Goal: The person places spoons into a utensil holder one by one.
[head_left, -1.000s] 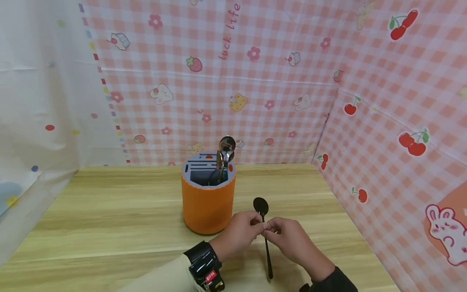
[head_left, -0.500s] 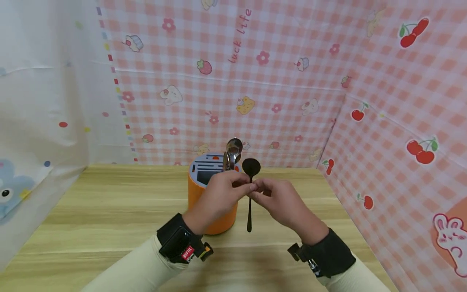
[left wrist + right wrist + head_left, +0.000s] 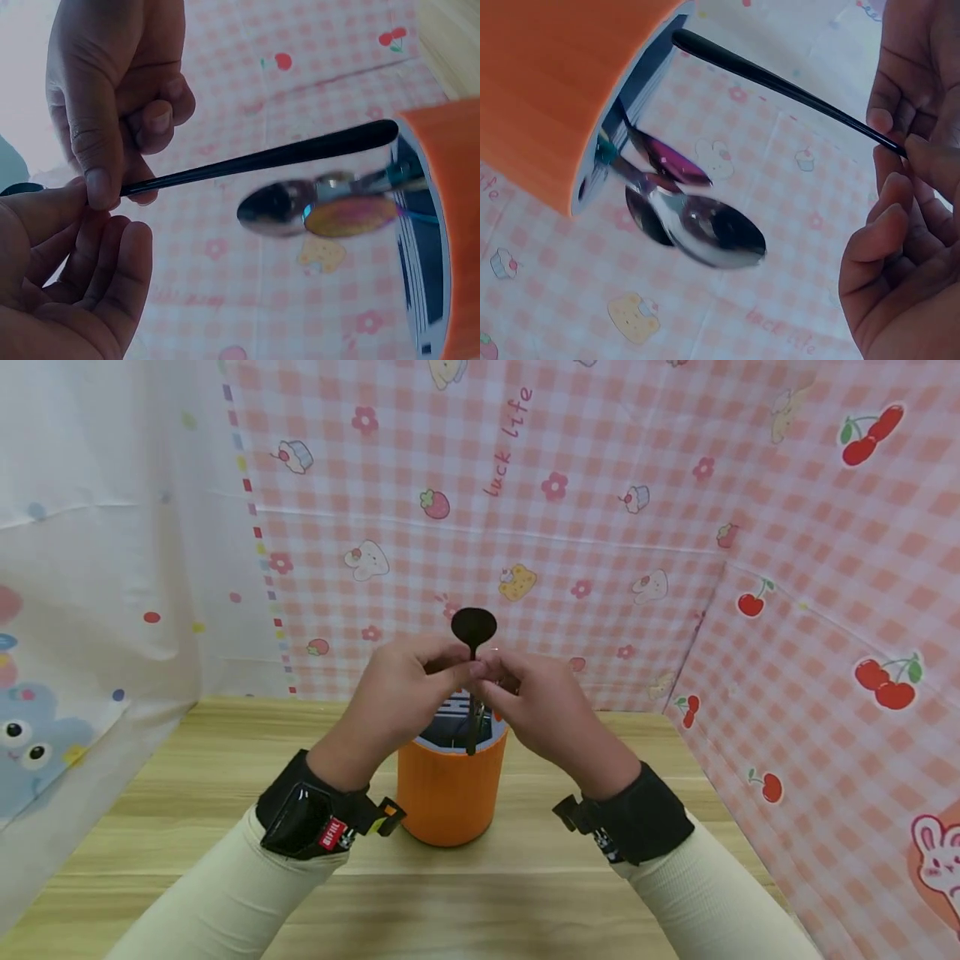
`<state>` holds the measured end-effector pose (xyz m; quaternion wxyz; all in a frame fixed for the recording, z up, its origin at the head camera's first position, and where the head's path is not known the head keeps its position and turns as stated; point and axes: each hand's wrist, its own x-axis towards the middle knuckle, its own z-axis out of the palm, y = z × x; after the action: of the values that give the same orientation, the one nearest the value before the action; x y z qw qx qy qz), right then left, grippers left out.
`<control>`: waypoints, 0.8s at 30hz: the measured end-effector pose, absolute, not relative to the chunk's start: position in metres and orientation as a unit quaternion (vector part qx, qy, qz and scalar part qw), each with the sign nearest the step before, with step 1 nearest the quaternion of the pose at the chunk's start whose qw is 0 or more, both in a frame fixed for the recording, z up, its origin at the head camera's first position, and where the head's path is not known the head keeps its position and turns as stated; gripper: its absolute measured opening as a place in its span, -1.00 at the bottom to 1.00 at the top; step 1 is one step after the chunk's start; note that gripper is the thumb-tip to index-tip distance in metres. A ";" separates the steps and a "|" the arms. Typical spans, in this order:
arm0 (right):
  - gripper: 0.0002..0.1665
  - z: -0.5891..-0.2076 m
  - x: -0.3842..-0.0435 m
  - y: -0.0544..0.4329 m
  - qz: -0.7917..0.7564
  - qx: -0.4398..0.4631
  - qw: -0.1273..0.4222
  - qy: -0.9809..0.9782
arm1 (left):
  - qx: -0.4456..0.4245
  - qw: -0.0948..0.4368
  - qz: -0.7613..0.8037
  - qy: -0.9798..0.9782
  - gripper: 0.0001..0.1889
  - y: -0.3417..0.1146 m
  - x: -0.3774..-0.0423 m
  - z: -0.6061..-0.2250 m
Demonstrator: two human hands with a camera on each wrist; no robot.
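A black spoon (image 3: 474, 627) stands upright in the air, bowl up, between my two hands. My left hand (image 3: 397, 693) pinches its handle just below the bowl, and the fingers of my right hand (image 3: 555, 710) pinch it at the same spot from the other side. Below, an orange cutlery holder (image 3: 450, 802) stands on the table. The lower tip of the handle (image 3: 300, 152) is right at the holder's open top in the left wrist view. A silver spoon (image 3: 724, 232) and a purple-tinted spoon (image 3: 671, 159) stick out of the holder, bowls outward.
The wooden table (image 3: 262, 827) runs back to a pink checked cloth (image 3: 600, 535) hung behind and along the right. A white cloth (image 3: 112, 560) hangs at the left. The holder's grey top has narrow slots beside its larger opening.
Both hands have raised the black spoon off the table and carried it left and away from me, from the holder's right side to over its top.
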<state>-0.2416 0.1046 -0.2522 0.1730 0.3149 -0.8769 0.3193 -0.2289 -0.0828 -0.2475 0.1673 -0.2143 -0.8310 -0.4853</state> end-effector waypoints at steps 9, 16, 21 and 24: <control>-0.85 -0.269 -0.262 0.079 0.357 0.314 0.158 -0.866 | -0.208 0.187 -0.482 -0.831 -0.87 -0.104 -0.241 -0.258; -0.82 -0.286 -0.269 0.069 0.343 0.293 0.107 -0.886 | -0.178 0.149 -0.458 -0.858 -0.80 -0.116 -0.252 -0.278; -0.78 -0.302 -0.275 0.066 0.329 0.283 0.070 -0.898 | -0.165 0.121 -0.440 -0.874 -0.77 -0.119 -0.259 -0.295; -0.75 -0.308 -0.277 0.065 0.310 0.285 0.058 -0.905 | -0.160 0.110 -0.431 -0.881 -0.78 -0.120 -0.262 -0.305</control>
<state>-0.2770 0.0651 -0.3079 0.0584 0.2852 -0.9049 0.3105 -0.2617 -0.1204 -0.3048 0.1096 -0.1601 -0.8812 -0.4312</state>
